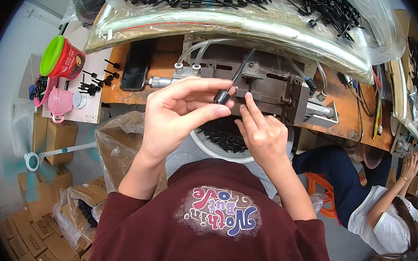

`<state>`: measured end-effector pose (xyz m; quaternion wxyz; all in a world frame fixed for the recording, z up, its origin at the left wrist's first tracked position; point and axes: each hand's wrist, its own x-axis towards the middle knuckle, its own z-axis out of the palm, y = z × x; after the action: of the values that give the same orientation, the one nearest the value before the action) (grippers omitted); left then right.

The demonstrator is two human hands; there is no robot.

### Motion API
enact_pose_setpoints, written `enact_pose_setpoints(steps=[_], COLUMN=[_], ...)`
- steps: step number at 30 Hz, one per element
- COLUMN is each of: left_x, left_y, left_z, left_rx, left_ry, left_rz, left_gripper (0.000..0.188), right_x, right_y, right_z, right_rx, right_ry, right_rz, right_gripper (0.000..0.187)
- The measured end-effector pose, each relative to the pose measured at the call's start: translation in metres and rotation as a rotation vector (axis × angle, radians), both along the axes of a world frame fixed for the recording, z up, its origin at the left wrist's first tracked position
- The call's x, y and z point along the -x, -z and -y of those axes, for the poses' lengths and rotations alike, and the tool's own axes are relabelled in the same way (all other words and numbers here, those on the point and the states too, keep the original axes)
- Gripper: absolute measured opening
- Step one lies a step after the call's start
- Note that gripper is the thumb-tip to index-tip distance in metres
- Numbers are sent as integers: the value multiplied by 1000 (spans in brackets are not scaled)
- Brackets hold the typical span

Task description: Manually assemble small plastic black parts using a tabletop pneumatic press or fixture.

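Note:
Between the thumb and fingers of my left hand [184, 103] is a black rod-like part with a thick cylindrical head [222, 97]. Its thin shaft slants up and away to the right, over a dark metal fixture [273, 81]. My right hand [265, 135] is just right of it, index finger stretched toward the small block [251, 69] at the fixture's middle; whether the fingertip touches the metal I cannot tell. I see nothing held in that hand. Below both hands stands a white round basket [203, 142] holding many similar black parts.
Clear tubes [201, 43] run to metal cylinders at both ends of the fixture. A padded ledge [238, 26] piled with black parts lies behind. At left are a phone [136, 67], loose black parts [91, 88] and a red tub [68, 61]. A co-worker [380, 215] sits at right.

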<state>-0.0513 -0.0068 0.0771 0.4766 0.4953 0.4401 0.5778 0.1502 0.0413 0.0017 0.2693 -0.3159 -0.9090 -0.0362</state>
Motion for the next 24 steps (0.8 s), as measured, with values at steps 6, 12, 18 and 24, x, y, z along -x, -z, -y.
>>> enact_pose_setpoints(steps=[6, 12, 18, 24], left_x=[-3, -17, -34, -49], left_y=[18, 44, 78, 83], left_z=[4, 10, 3, -7], left_rx=[-73, -297, -434, -445], left_ry=[-57, -170, -152, -142], left_rz=[-89, -698, -1080, -1207], left_gripper=[31, 26, 24, 26], right_x=[-2, -14, -41, -49], right_y=[-4, -6, -46, -74], right_z=[-1, -4, 3, -16], right_rx=[37, 144, 500, 491], right_ry=[-12, -70, -240, -170], right_rz=[12, -50, -23, -82], right_gripper=[33, 29, 32, 30])
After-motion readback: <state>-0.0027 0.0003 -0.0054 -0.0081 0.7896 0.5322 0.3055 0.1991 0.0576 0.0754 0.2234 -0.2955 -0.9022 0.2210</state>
